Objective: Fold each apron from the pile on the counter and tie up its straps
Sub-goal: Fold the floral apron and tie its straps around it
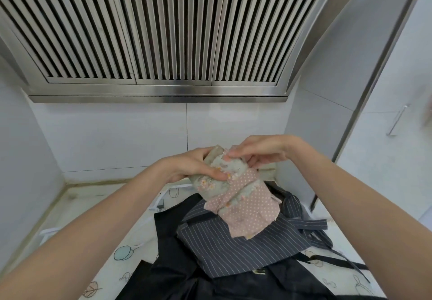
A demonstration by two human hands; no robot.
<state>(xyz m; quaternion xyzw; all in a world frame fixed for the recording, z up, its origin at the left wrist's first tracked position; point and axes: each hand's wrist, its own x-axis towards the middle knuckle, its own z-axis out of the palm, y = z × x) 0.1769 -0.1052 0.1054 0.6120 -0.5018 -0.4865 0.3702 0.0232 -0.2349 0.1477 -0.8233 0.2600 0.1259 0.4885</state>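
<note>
Aprons [233, 241] cover pale counter [77, 199] under steel hood [163, 30].

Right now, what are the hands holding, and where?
Both hands hold the floral and pink dotted apron by its bunched top end: the left hand grips it, the right hand pinches it.

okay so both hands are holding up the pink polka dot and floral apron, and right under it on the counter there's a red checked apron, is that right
Not quite. Both the left hand and right hand do grip the pink polka-dot and floral fabric apron, but the head view shows the apron beneath it is grey with thin white pinstripes, not red checked.
</note>
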